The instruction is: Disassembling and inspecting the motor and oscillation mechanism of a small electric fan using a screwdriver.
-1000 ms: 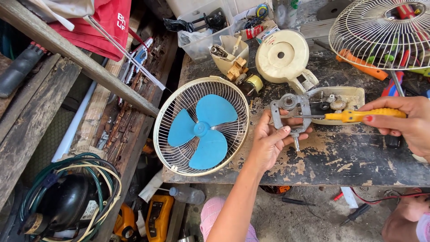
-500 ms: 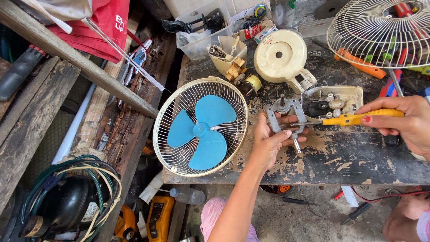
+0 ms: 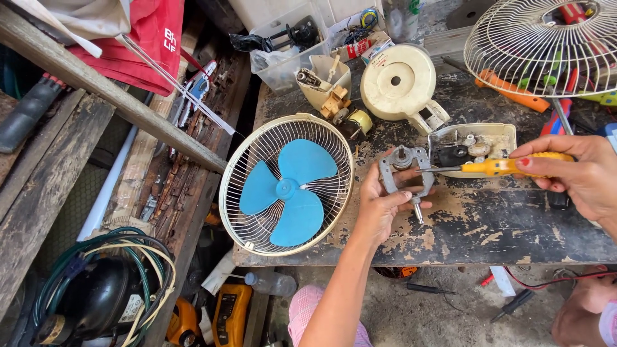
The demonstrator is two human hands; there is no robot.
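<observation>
My left hand grips a grey metal fan-motor bracket with a short shaft sticking down, held just above the worn dark workbench. My right hand holds a yellow-handled screwdriver, and its tip touches the bracket's right side. Behind the bracket lies an open cream gear housing. A fan grille with a blue blade rests at the bench's left edge, close to my left wrist.
A round cream motor cover and a small cream part lie at the back. A second wire grille sits over orange and red tools at the right. Planks, a red cloth and a black compressor with coiled wires crowd the left.
The hands stay on the bracket and the screwdriver, with only a slight shift. The view has drifted a little.
</observation>
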